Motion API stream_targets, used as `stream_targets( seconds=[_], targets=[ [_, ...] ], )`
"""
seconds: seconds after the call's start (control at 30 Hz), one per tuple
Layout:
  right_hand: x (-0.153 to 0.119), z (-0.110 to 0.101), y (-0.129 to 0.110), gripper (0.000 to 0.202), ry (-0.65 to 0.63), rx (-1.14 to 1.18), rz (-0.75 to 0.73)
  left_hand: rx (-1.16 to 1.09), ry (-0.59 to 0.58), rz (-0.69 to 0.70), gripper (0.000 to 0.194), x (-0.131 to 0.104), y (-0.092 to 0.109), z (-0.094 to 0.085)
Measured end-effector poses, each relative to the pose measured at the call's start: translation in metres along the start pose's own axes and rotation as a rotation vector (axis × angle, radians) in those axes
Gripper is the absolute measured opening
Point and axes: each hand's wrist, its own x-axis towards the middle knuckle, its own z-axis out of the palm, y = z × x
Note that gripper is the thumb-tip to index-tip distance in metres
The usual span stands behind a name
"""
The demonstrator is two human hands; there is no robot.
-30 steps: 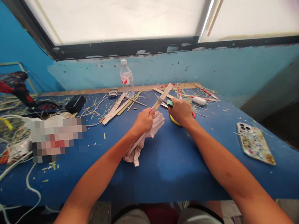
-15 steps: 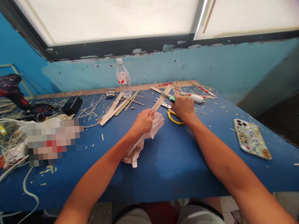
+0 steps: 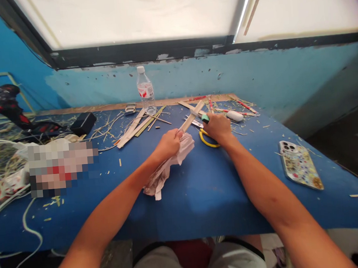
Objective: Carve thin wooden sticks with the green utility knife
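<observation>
My left hand [image 3: 169, 144] is closed around the lower end of a flat pale strip [image 3: 189, 123], probably wood or bamboo, which slants up to the right. Crumpled whitish paper or cloth [image 3: 184, 148] hangs beneath the same hand. In my right hand [image 3: 218, 126] is a knife [image 3: 205, 118], gripped by its green handle. Its blade lies across the upper part of the strip; the edge is too small to make out. Yellow-handled scissors [image 3: 202, 142] rest on the table just below my right hand, partly hidden by it.
On the blue table [image 3: 209, 206], more flat strips [image 3: 132, 131] lie near a water bottle [image 3: 145, 91]. A phone [image 3: 301, 165] is at right. A power drill [image 3: 12, 108], a black box [image 3: 83, 123], white cables [image 3: 30, 228] and shavings crowd the left.
The whole view has shifted slightly. Both hands keep their grips on the strip and the knife, and the blade stays across the strip with little visible movement.
</observation>
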Motion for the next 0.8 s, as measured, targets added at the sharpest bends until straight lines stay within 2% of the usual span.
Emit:
stream_targets(
  seconds=[0.1, 0.17, 0.23, 0.4, 0.63, 0.8],
  targets=[
    [-0.011, 0.0, -0.018, 0.031, -0.026, 0.031, -0.144, -0.023, 0.056, -0.002, 0.029, 0.002, -0.002, -0.005],
    [-0.016, -0.001, -0.03, 0.03, -0.014, 0.042, -0.187, -0.031, 0.087, 0.005, 0.03, 0.003, -0.003, -0.009],
    [-0.014, -0.003, -0.034, 0.028, 0.006, 0.032, -0.178, -0.041, 0.094, 0.014, 0.03, 0.004, -0.001, -0.012],
    [-0.005, -0.01, -0.026, 0.028, 0.041, -0.009, -0.083, -0.047, 0.085, 0.036, 0.033, 0.004, 0.006, -0.014],
    [-0.016, -0.008, -0.034, 0.032, -0.04, -0.009, -0.091, -0.062, 0.069, -0.015, 0.031, 0.003, 0.002, -0.011],
    [-0.005, -0.003, -0.019, 0.032, -0.013, 0.007, -0.03, -0.059, 0.056, 0.008, 0.03, 0.003, -0.001, -0.005]
  ],
)
